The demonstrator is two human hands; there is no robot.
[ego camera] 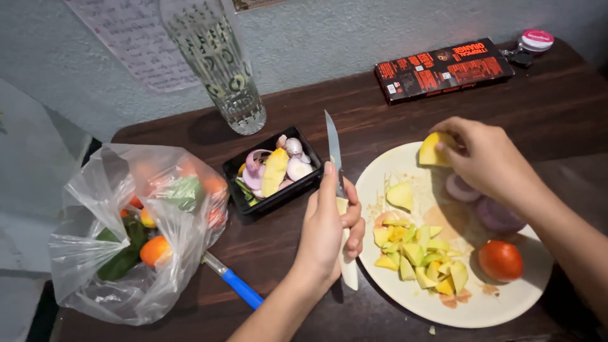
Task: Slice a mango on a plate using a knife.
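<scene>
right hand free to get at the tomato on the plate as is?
Probably not straight away: the right hand is shut on a yellow fruit piece at the plate's far edge. The tomato lies uncovered just below that forearm, nothing between them, so only the occupied grip hinders.

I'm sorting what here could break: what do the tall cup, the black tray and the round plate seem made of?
The tall cup looks like clear printed glass: see-through, glinting. The black tray seems thin glossy plastic, with a rolled rim. The round plate is matte cream, possibly melamine or ceramic; I cannot tell which.
</scene>
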